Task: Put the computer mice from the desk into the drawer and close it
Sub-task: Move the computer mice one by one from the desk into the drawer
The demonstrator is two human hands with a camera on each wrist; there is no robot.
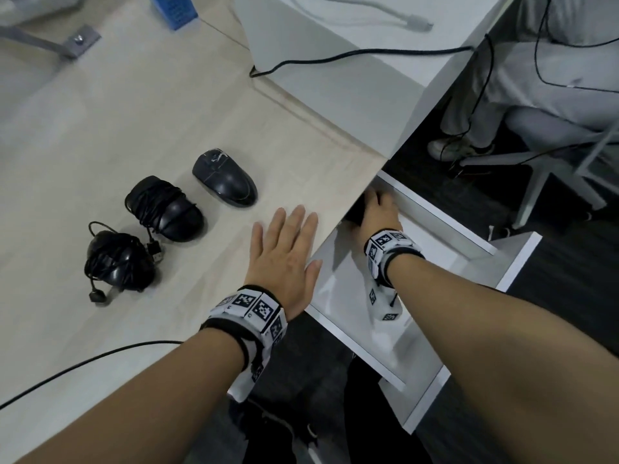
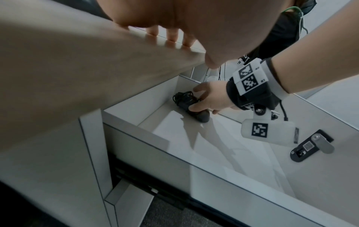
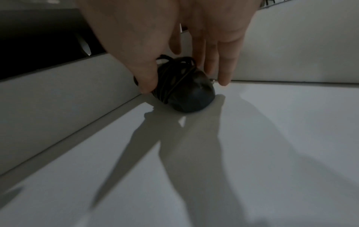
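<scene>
Deep inside the drawer (image 2: 124, 136), the right hand (image 2: 208, 99) pinched a light, rigid mouse (image 3: 184, 87) (cord-wrapped) by its flanks; the left hand (image 1: 284, 259) lay spread on the tabletop (image 1: 134, 128).

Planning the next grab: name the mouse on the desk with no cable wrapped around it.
The far mouse, farthest from the person; both other desk mice are cable-wrapped.

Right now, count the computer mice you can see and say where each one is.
4. Three lie on the desk: nearest mouse, middle mouse, far mouse. The right hand holds a fourth mouse inside the drawer. None seems hidden.
</scene>
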